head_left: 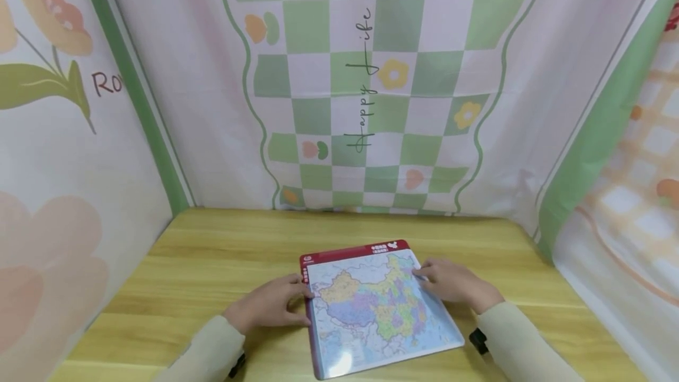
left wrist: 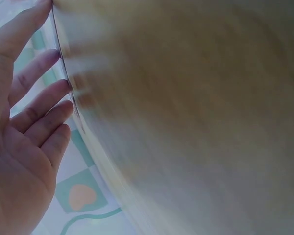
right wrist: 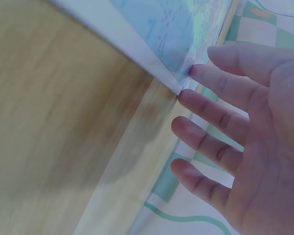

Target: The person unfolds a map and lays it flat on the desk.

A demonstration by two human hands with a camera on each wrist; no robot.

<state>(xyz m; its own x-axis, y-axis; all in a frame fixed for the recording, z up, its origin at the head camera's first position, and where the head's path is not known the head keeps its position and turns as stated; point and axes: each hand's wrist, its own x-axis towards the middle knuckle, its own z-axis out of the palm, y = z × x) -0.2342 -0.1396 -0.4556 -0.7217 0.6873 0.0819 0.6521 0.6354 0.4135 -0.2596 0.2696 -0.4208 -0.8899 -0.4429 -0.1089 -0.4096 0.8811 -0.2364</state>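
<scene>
A flat map puzzle board with a red top border and a coloured map lies on the wooden table. My left hand rests at the board's left edge, fingers straight and touching it. My right hand touches the board's right edge near the upper corner, fingers spread. In the left wrist view the fingers lie extended beside the board's edge. The right wrist view shows the fingertips meeting the board's corner. Neither hand grips anything.
Cloth panels with green checks and flowers close in the table at the back and on both sides. Bare tabletop lies to the left of the board and behind it. A dark wrist strap shows by the right sleeve.
</scene>
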